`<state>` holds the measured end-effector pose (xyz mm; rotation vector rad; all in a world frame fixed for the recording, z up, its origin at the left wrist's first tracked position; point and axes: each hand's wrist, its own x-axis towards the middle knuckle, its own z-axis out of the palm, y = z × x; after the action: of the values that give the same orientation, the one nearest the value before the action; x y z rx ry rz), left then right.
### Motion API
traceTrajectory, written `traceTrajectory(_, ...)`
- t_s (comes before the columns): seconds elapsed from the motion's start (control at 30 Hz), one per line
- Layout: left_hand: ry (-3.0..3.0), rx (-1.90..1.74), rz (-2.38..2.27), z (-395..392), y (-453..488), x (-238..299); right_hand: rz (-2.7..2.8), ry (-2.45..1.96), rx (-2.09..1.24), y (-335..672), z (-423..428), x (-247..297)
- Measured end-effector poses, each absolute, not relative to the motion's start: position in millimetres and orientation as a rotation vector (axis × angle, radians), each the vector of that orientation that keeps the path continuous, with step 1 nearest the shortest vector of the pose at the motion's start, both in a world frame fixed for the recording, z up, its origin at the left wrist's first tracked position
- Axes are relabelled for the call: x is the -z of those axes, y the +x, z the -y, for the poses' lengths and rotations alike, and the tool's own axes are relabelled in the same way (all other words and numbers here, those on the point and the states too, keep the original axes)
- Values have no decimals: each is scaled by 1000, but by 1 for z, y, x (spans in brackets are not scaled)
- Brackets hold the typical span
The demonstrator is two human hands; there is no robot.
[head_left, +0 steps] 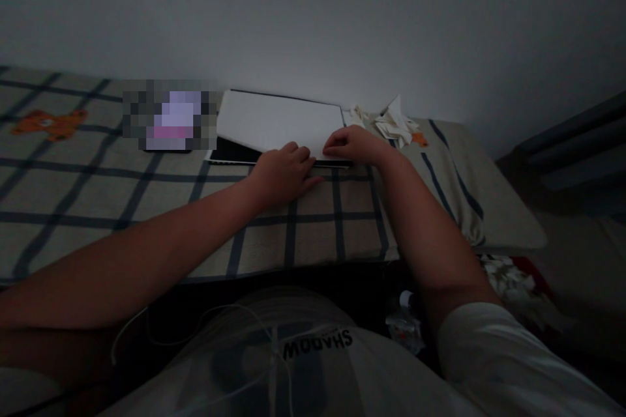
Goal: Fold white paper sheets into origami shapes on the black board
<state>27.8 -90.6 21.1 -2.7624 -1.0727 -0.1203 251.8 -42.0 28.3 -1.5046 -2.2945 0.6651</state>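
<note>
A white sheet of paper [278, 122] lies on a dark flat board or laptop [229, 152] on the checked bedcover. My left hand [283, 172] rests at the sheet's near edge, fingers curled and pressed down on the fold. My right hand [353, 144] sits at the sheet's near right corner, with its fingertips pinching the paper's edge. Both forearms reach forward from the bottom of the view.
A checked cover [98, 195] with orange bear prints spreads to the left. A blurred-out item [169, 118] lies left of the sheet. Crumpled folded paper pieces [391, 122] pile at the right by a pillow [469, 189]. More paper scraps [508, 277] lie below it.
</note>
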Motion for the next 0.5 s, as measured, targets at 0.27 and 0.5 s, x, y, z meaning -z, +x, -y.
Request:
traceTrajectory(0.27, -2785, 125, 1058, 90, 31, -17, 2343, -1440, -647, 245, 40, -20)
traceTrajectory(0.5, -2720, 114, 1122, 94, 27, -21, 2356, -1407, -691, 247, 40, -22)
